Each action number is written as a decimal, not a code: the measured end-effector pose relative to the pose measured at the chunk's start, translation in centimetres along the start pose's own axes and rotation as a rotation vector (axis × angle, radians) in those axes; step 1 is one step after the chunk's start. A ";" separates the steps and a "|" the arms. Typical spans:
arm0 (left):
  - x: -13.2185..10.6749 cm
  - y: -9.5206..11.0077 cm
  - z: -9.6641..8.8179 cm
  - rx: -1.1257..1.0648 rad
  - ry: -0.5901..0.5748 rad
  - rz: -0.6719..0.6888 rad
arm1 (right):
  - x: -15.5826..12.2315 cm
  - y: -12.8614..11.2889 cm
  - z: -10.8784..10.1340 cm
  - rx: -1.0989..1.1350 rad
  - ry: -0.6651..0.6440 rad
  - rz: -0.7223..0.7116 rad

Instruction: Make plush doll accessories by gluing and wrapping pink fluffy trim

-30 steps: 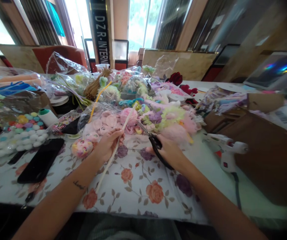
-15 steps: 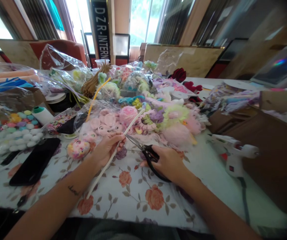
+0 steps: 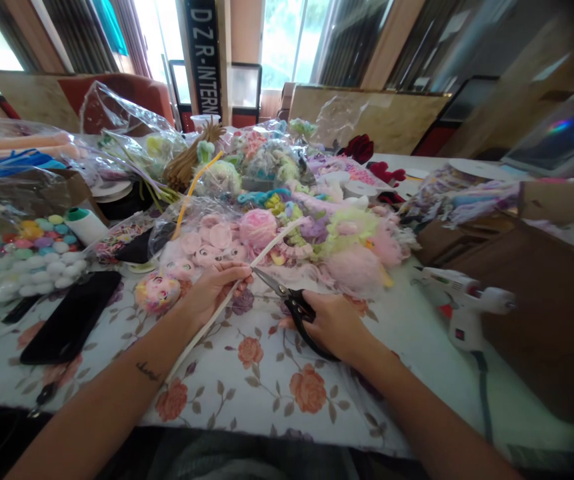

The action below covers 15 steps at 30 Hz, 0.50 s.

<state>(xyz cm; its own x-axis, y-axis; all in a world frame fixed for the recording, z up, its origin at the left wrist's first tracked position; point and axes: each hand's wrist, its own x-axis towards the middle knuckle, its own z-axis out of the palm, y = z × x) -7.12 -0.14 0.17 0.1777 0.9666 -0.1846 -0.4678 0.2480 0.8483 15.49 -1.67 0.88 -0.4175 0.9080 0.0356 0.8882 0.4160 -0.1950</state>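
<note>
Between its thumb and fingers, my left hand pinches a long, thin cream-white fuzzy stem, like a pipe cleaner. One end points up and to the right over the pile; the other runs down along my left forearm. My right hand grips black-handled scissors. Their blade tips touch or nearly touch the stem right beside my left fingertips; whether they cut into it I cannot tell. Beyond my hands lie pink doll faces and a ball of pink yarn.
A white glue gun stands at the right beside a brown cardboard box. To the left are a black phone, a bag of pompoms and a thread spool. Craft materials heap across the back of the flowered tablecloth.
The white stem's upper end has tilted further right and bends near my left fingers. Its lower end has shifted left against my forearm. Both hands stay almost in place.
</note>
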 end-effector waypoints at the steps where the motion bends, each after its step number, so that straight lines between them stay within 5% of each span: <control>1: 0.0 0.0 -0.1 0.006 0.006 -0.001 | 0.0 0.0 0.0 -0.012 -0.004 -0.002; 9: 0.0 0.4 -0.2 0.030 0.018 -0.025 | 0.2 0.4 1.1 -0.119 0.105 -0.003; 15: 0.1 0.4 -0.4 0.089 -0.007 0.077 | 0.3 -0.2 0.8 -0.122 0.050 0.028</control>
<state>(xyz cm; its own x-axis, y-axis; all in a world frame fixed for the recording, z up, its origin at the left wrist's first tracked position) -7.63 0.10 0.34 0.1506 0.9820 -0.1135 -0.4018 0.1657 0.9006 15.00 -1.50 0.18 -0.3850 0.9193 0.0817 0.9173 0.3909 -0.0756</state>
